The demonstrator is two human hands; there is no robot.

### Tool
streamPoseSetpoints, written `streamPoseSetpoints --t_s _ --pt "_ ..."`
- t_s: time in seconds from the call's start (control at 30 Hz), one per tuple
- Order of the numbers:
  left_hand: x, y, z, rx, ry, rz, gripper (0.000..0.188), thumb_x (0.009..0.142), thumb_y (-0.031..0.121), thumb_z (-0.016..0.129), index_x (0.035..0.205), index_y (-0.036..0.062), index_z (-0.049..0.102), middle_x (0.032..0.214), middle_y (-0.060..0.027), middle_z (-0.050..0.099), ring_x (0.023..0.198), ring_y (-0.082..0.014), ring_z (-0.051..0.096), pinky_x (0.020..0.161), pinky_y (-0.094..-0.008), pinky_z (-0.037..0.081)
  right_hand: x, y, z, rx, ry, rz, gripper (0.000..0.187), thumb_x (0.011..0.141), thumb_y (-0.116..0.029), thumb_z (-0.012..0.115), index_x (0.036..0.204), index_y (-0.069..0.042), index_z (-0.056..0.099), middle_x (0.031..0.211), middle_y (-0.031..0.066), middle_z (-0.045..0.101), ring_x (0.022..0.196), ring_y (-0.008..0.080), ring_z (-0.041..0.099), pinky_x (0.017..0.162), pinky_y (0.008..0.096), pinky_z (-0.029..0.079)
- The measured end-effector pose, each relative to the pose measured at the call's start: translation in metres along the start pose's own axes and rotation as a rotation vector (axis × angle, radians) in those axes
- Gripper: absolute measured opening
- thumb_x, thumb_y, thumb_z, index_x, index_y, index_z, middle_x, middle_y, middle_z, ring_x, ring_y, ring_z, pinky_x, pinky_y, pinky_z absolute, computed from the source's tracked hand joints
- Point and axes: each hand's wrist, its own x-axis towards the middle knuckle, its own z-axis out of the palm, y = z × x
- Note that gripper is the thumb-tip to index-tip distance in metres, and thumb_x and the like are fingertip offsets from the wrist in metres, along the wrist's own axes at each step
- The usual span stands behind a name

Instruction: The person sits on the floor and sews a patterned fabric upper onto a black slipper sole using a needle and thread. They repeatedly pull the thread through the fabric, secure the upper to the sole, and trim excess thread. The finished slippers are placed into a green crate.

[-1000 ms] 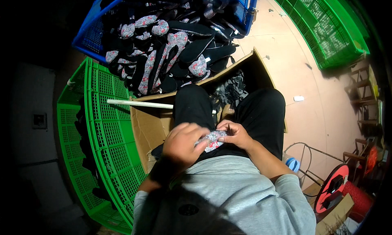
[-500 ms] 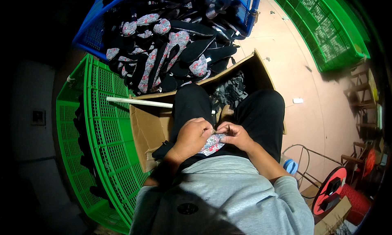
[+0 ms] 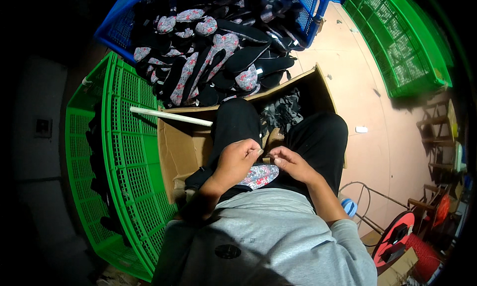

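A padded fabric piece (image 3: 262, 177) with a red and grey flower print lies in my lap, against my grey shirt. My left hand (image 3: 235, 163) is just above its left end, thumb and fingertips pinched together. Close by on the other side, my right hand (image 3: 294, 165) has its fingers curled in, thumb near the forefinger. A narrow gap parts the fingertips of the two hands. Anything in either pinch is too small to make out. Between my knees an open cardboard box (image 3: 180, 149) holds dark fabric scraps (image 3: 284, 110).
A white stick (image 3: 171, 116) crosses the box's left side. Ahead, a blue crate (image 3: 113, 41) holds a heap of black and flower-print padded pieces (image 3: 228, 50). Green crates stand at left (image 3: 115, 162) and far right (image 3: 392, 45). A red round-topped stool (image 3: 405, 226) is at lower right.
My hands have come off the flower-print piece and drawn slightly apart from each other. More of the piece now shows in my lap. The whole view has shifted slightly.
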Motion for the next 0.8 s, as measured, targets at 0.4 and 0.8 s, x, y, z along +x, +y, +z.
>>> streamPoseSetpoints --t_s 0.4,0.8 --pt "-0.001 0.003 0.008 0.081 0.010 0.073 0.006 0.085 0.008 0.061 0.086 0.0027 0.063 0.078 -0.0144 0.063 0.073 -0.0331 0.063 0.064 -0.0392 0.049 0.010 -0.026 -0.001 -0.165 -0.197 -0.048 0.027 0.099 -0.024 0.061 0.112 -0.001 0.062 0.096 -0.0008 0.061 0.089 0.0074 0.053 0.081 0.0251 0.046" --pt "0.001 0.002 0.008 0.093 -0.010 0.120 0.008 0.088 0.008 0.062 0.087 0.0004 0.063 0.075 -0.0108 0.061 0.065 -0.0194 0.058 0.060 -0.0313 0.046 0.013 -0.025 -0.001 -0.194 -0.208 -0.056 0.026 0.098 -0.023 0.061 0.111 0.000 0.062 0.097 0.0005 0.063 0.091 0.0088 0.054 0.083 0.0265 0.046"
